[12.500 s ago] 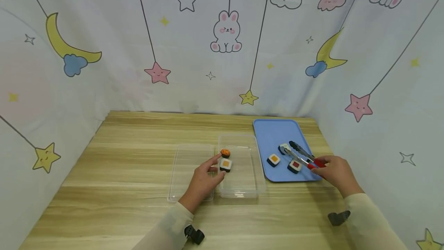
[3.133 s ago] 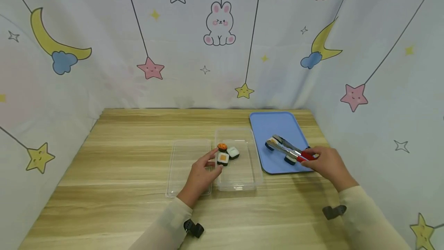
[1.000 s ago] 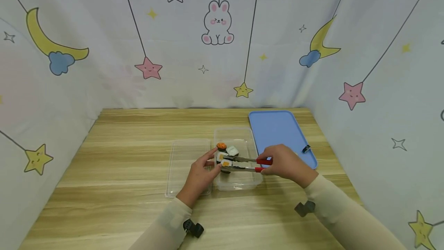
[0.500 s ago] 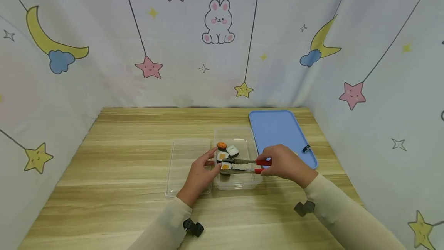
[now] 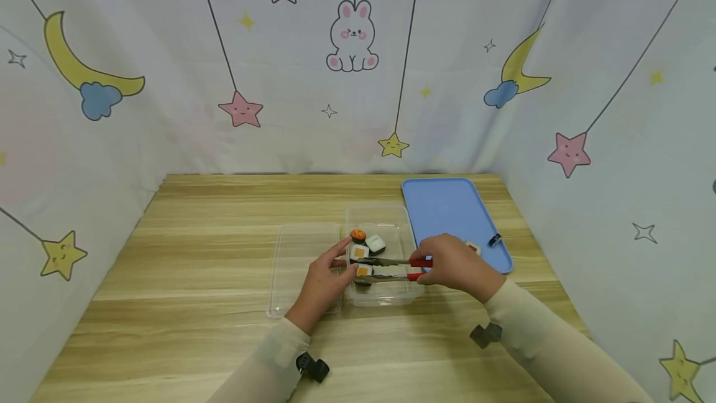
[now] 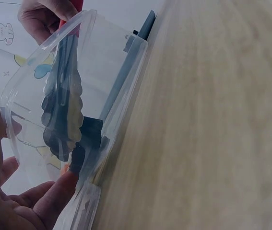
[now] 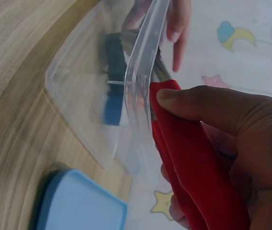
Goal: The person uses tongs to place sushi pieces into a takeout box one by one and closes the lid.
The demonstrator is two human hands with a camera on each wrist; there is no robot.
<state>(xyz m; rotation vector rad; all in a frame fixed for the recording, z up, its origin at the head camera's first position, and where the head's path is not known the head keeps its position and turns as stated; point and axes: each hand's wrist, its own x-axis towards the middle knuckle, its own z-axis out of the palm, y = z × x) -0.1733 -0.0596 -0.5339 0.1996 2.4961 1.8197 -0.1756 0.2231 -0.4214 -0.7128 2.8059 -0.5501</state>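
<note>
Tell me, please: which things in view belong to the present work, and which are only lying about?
In the work, it seems:
tongs, held by the right hand
clear container, held by the left hand
sushi pieces inside it
blue tray, bearing another piece

Apparently only lying about:
clear lid, beside the container
small dark object at the tray's edge, unclear what

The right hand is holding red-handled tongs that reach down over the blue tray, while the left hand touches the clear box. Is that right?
Not quite: the tongs reach into the clear box, not over the blue tray. The head view shows it. The right hand does hold them, and the left hand does touch the box.
</note>
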